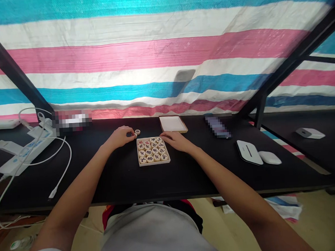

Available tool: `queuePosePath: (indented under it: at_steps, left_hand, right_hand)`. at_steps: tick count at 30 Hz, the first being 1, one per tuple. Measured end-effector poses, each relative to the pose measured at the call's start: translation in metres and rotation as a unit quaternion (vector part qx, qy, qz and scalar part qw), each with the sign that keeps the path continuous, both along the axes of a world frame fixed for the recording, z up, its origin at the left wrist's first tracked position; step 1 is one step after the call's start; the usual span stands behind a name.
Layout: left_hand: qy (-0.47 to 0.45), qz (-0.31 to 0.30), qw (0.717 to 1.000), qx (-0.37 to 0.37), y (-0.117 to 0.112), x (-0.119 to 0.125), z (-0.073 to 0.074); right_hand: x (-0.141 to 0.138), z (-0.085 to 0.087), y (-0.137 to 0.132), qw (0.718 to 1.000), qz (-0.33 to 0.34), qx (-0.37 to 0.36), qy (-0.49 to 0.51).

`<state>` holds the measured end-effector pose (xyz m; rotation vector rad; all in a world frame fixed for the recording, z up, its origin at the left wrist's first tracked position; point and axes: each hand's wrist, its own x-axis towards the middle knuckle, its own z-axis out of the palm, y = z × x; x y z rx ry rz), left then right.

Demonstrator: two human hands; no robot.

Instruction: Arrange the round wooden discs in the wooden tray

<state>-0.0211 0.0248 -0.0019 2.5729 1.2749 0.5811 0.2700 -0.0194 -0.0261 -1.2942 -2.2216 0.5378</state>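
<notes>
The box [154, 163] of chess pieces [155, 151] lies on the desk [122, 185]. Just off its far left corner, the left grip [123, 135] is pinched on one piece [135, 135], a second piece [137, 132] beside that. The right grip [176, 139], fingers loosely open, touches the box's far right corner. Beyond the box lies a lid [172, 123]; well left of it, a power strip [27, 152].

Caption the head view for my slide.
Left hand at loose Chinese chess pieces, right hand at a box of them, on a black table.
</notes>
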Motion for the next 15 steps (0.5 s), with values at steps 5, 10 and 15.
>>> queuePosePath:
  at_steps: [5, 10, 15]
  left_hand:
    - [0.031, 0.028, 0.998, -0.036, 0.007, -0.002, -0.008]
    - [0.031, 0.03, 0.999, -0.018, 0.008, 0.002, -0.017]
    - [0.026, 0.021, 0.999, 0.005, 0.0, 0.004, -0.014]
  right_hand:
    - [-0.001, 0.002, -0.002, 1.0, 0.002, -0.001, 0.001]
    - [-0.001, 0.003, -0.002, 1.0, -0.001, -0.002, 0.005]
    - [-0.001, 0.003, -0.002, 1.0, -0.003, -0.002, 0.004]
